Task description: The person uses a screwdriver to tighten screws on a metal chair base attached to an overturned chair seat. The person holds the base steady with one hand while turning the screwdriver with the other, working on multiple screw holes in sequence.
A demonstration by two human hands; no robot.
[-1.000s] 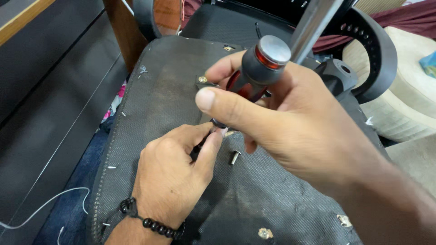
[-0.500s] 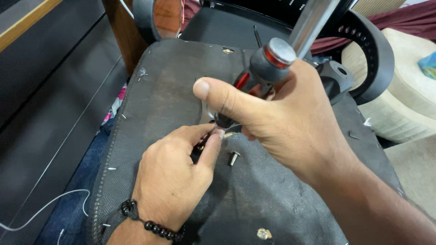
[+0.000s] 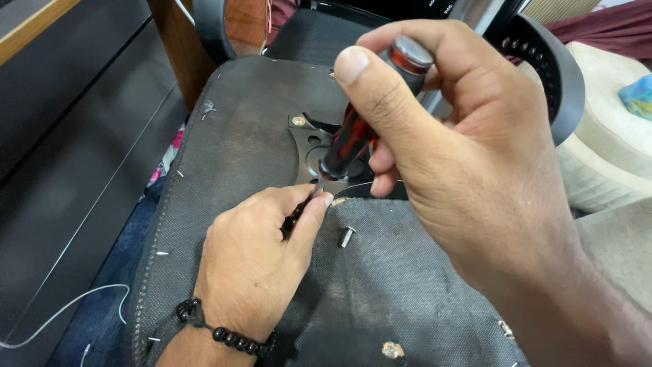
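Note:
My right hand point(image 3: 475, 163) grips a screwdriver point(image 3: 367, 115) with a red and black handle and a grey cap, held nearly upright. Its tip goes down to the black metal plate point(image 3: 309, 146) on the dark fabric underside of a chair seat point(image 3: 244, 122). My left hand point(image 3: 255, 261), with a black bead bracelet on the wrist, pinches something small and dark right at the screwdriver's tip; I cannot tell what it is. A loose silver bolt point(image 3: 346, 236) lies on the fabric just right of my left thumb.
A black armrest point(image 3: 564, 81) curves behind my right hand. A brass bolt head point(image 3: 298, 121) sits on the plate's corner. A wooden post point(image 3: 183, 47) stands at the back left, a dark cabinet front point(image 3: 61, 129) at the left, a cream cushion point(image 3: 611, 149) at the right.
My right hand has risen and come nearer the camera, and the screwdriver now stands more upright. The metal plate shows beneath it. My left hand stays at the tip.

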